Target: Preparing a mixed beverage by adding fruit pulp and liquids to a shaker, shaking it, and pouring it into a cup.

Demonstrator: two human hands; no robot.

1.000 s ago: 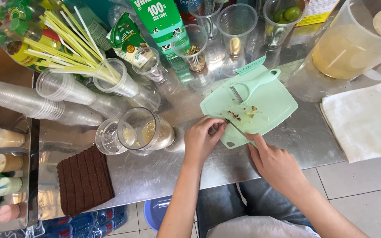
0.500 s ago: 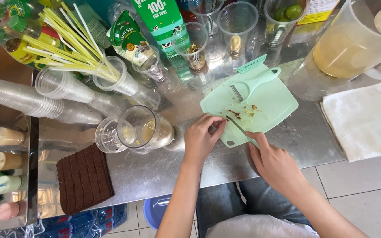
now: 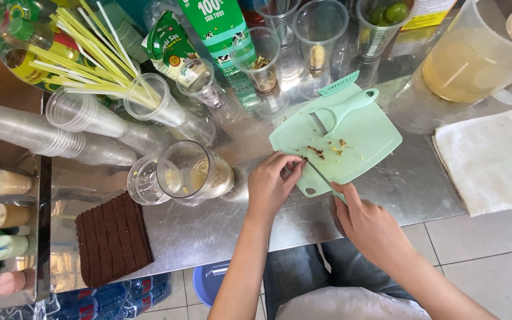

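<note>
My right hand (image 3: 370,225) has drawn the small thin-bladed knife (image 3: 320,173) a little nearer the near edge of the pale green plastic cutting board (image 3: 367,142) since a moment ago; my left hand (image 3: 272,185) has barely shifted. My right grip is pressed together around the knife's handle, blade pointing up-left across the board. My left grip pinches something small at the board's edge, too tiny to make out, beside brown scraps (image 3: 317,153). A green peeler (image 3: 340,110) lies on the far part of the board. The board sits on the shiny steel table (image 3: 256,219), between a tipped glass jar (image 3: 194,172) and a folded white cloth (image 3: 493,157).
</note>
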